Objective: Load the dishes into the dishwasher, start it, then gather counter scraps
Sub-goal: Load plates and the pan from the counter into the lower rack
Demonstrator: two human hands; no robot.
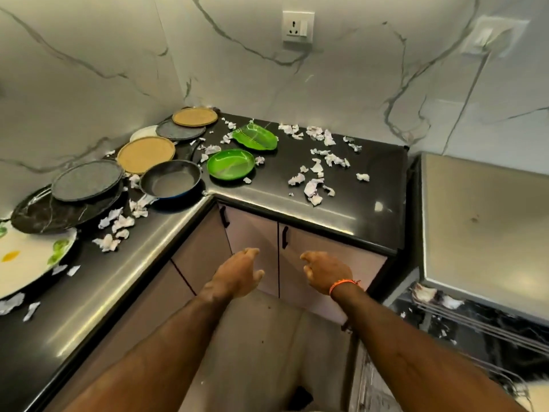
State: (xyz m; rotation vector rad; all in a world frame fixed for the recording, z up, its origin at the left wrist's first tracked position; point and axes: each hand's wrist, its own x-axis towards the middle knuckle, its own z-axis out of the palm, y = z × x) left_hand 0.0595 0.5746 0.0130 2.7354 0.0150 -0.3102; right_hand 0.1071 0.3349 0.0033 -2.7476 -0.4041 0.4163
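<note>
A: What's nearest?

B: Both bare hands, held out empty over the floor before the cabinet doors [300,257]. The left hand [237,273] has loosely curled, slightly parted fingers; the right hand [325,273], with an orange band [344,285] at the wrist, is half-curled too, gripping nothing.

A: And the dishes?

B: All on the glossy black L-shaped countertop [341,209]. Along the left leg: a white floral plate [26,263], a black marbled platter [59,212] with a speckled grey round plate [87,180] resting on it, then a tan round plate [145,154].

A: The pan?

B: The dark frying pan [170,179], blue outside, sits empty at the inner corner, its handle running away toward the back wall.

A: Farther?

B: A round green plate [231,165], a leaf-shaped green plate [255,137], more grey and tan plates in the far corner. Crumpled white paper scraps [315,185] lie scattered over both legs. At right, a steel rack [475,319] shows below a grey appliance top [487,227].
</note>
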